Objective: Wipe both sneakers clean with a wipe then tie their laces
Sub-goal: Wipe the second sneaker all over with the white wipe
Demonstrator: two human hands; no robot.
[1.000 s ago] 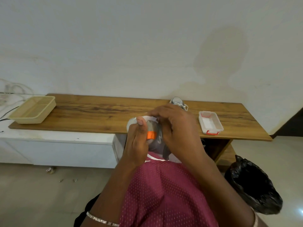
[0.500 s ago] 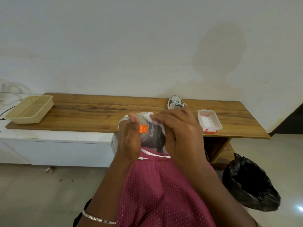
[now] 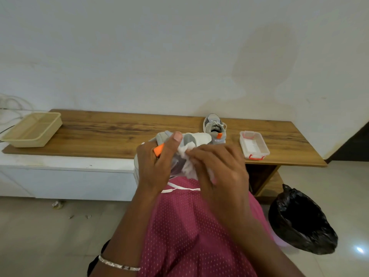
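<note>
Head view: the left hand (image 3: pixel 153 168) grips one sneaker (image 3: pixel 197 138) between both hands, thumb up; the right hand (image 3: pixel 217 170) pinches the wipe (image 3: pixel 187 156) against it — the wiping step. The other sneaker (image 3: pixel 214 126) stands beyond the right hand — I judge it needs wiping next, then the tying.

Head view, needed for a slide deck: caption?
Left hand holds one sneaker while right hand presses a wipe against it.

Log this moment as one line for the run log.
stage: wiping | left hand: grips held sneaker | right hand: presses wipe on it | second sneaker: on wooden table
</note>
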